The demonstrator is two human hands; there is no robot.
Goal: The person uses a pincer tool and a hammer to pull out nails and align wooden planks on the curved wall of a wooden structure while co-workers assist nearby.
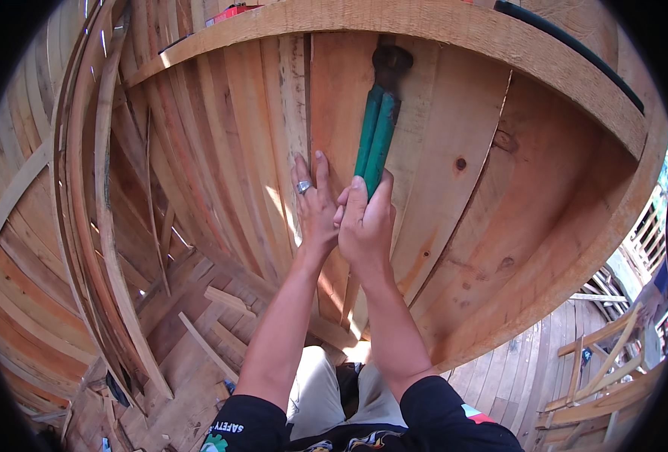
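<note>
Green-handled pincers point(378, 128) are gripped by my right hand point(368, 215), which is closed round the lower end of the handles. Their dark rounded head points up against the plank wall point(454, 158), just below a thick curved wooden beam. The two handles lie close together. My left hand point(317, 203), with a ring on one finger, rests against the planks to the left, its fingers stretched upward and apart. The two hands meet near the left thumb. Whether the pincers' jaws hold anything cannot be made out.
The curved beam point(334, 21) crosses above the planks. Long bent wooden strips point(108, 211) lean at the left. Loose wood offcuts point(228, 301) lie on the plank floor at lower left. A timber frame point(605, 361) and stacked wood stand at the right.
</note>
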